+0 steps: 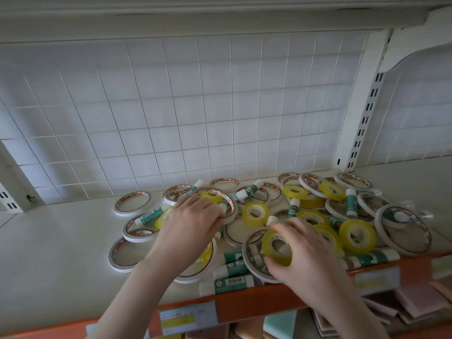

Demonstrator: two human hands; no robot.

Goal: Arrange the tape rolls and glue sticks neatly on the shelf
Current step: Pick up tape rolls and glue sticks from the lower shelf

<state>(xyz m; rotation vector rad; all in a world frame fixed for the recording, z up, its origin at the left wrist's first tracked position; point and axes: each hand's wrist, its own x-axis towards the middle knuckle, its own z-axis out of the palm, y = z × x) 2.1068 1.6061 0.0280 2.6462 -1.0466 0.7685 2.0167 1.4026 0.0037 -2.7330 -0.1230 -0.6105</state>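
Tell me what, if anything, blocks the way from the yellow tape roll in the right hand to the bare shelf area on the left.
The left hand and its forearm cross that path, gripping a wide white ring-shaped tape roll. More white rings and a teal-and-white glue stick lie beyond them. The right hand holds the small yellow tape roll; lifted, it could pass over them.

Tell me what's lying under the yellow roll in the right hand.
The yellow roll in the right hand sits over a wide white tape ring. Small white pieces show inside that ring; the hand covers the rest.
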